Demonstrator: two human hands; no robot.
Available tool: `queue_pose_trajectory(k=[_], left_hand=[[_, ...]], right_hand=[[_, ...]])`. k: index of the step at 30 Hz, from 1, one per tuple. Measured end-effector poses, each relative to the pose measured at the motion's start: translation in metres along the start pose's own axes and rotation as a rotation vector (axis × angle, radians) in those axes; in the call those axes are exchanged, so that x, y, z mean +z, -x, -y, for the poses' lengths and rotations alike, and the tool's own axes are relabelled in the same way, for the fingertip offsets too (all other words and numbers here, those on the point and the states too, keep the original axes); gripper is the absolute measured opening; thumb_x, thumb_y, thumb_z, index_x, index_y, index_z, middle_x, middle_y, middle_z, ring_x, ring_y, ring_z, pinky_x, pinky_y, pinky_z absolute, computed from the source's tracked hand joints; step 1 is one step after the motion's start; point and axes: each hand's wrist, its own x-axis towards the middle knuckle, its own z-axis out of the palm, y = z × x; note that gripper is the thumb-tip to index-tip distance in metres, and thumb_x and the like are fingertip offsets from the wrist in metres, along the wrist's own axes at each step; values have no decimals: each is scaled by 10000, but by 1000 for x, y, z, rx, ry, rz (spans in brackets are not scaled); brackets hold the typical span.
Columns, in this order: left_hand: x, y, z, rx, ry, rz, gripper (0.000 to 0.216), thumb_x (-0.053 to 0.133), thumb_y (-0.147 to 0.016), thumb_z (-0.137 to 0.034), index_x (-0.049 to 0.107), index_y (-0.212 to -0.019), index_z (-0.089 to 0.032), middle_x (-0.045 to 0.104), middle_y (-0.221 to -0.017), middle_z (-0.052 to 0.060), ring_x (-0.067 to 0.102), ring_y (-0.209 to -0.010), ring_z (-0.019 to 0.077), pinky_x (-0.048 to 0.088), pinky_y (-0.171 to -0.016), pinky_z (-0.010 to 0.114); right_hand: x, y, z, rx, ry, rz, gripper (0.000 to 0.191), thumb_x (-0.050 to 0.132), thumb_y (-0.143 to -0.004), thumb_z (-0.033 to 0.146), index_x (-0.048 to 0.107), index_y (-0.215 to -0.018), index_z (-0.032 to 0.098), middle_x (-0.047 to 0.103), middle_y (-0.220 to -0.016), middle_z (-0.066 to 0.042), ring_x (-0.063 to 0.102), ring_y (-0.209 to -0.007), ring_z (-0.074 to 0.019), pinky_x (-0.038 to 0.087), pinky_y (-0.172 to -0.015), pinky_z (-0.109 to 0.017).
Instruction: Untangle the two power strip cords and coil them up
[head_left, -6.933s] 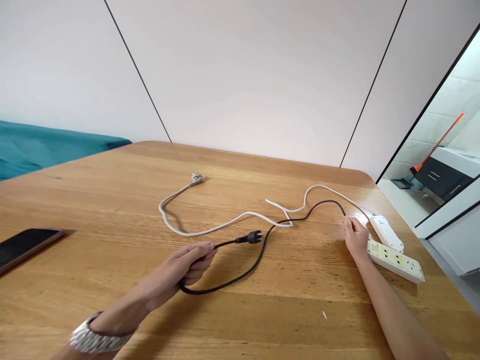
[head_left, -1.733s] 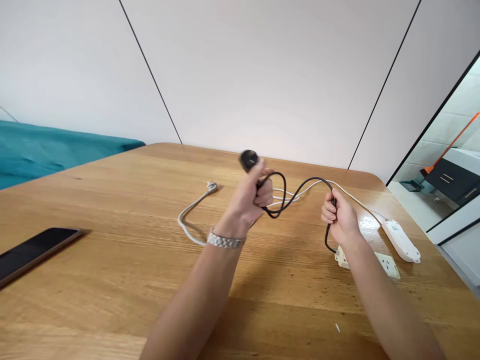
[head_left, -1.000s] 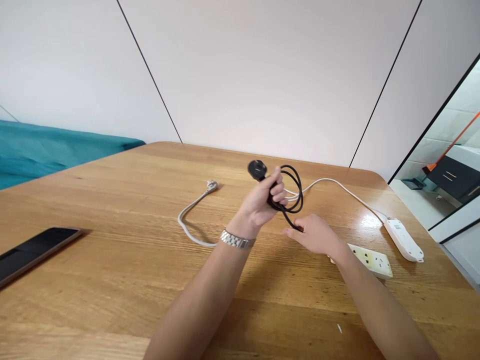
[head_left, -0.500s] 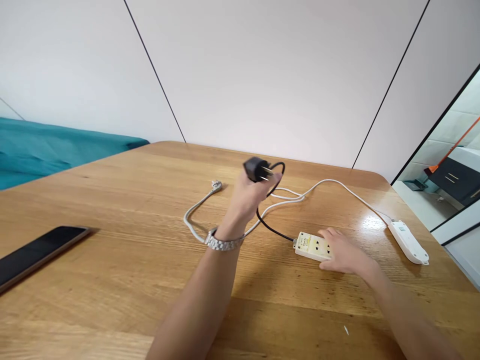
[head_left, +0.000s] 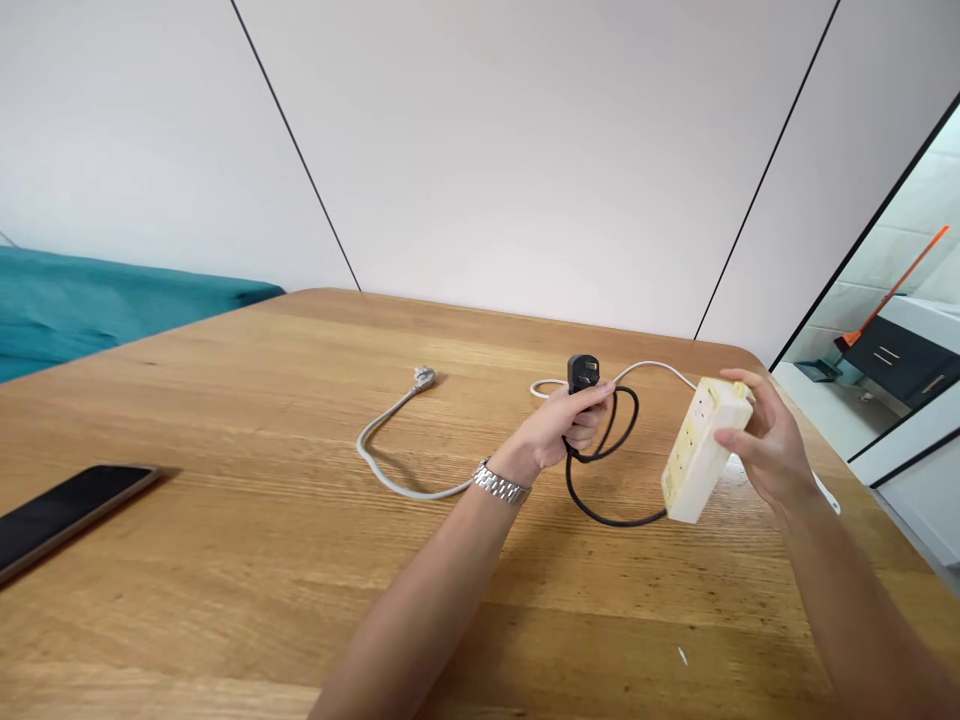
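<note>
My left hand (head_left: 564, 432) is closed round coiled loops of a black cord (head_left: 600, 490), with the black plug (head_left: 583, 372) sticking up above my fingers. A metal watch sits on that wrist. My right hand (head_left: 765, 445) grips a yellowish-white power strip (head_left: 701, 450) and holds it tilted above the wooden table (head_left: 225, 400). The black cord runs from the strip's lower end to my left hand.
A grey-white cable (head_left: 390, 440) with its plug (head_left: 424, 377) lies on the table behind my left arm. A dark phone (head_left: 67, 510) lies at the left edge. A second white strip is mostly hidden behind my right hand. A teal couch (head_left: 90, 300) stands beyond.
My right hand has lifted the yellowish power strip off the table and tilted it up. My left hand, still holding the coiled black cord, has moved right and lower, toward the strip.
</note>
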Motion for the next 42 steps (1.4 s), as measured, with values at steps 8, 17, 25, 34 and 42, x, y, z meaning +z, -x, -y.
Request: queue_pose_trajectory(k=[8, 17, 25, 34, 42], left_hand=[[4, -33, 51, -379, 287, 54, 532, 666, -718, -624, 449, -627, -147, 286, -481, -106, 110, -333, -30, 88, -323, 103], [-3, -42, 74, -316, 268, -183, 558, 786, -551, -622, 510, -642, -147, 430, -494, -69, 267, -332, -8, 143, -308, 100], [7, -40, 85, -67, 158, -337, 410, 891, -486, -374, 667, -725, -128, 683, -670, 49, 587, -540, 131, 457, -492, 220], [2, -39, 85, -65, 130, -379, 331, 813, -585, -361, 689, -770, -116, 707, -740, 67, 617, -609, 153, 499, -566, 247], [42, -53, 116, 11, -40, -261, 584, 814, -589, -445, 623, -1037, -123, 674, -1066, 128, 625, -971, 240, 487, -879, 342]], right_hand=[[61, -10, -19, 179, 134, -63, 489, 712, -628, 591, 551, -880, 205, 662, -814, -51, 620, -740, -222, 466, -642, -321], [83, -17, -76, 325, 594, -96, 469, 385, -821, 694, 410, -909, 234, 654, -915, -111, 633, -885, -268, 444, -677, -326], [101, -18, -89, 330, 94, -310, 469, 521, -743, 684, 412, -852, 242, 618, -903, -62, 607, -841, -215, 489, -691, -310], [67, 8, -76, 517, -202, 202, 561, 801, -581, 509, 619, -1016, 204, 702, -922, -36, 634, -820, -208, 484, -672, -287], [18, 55, -81, 713, -274, 17, 458, 820, -547, 472, 603, -835, 191, 620, -626, 11, 568, -571, -167, 462, -539, -277]])
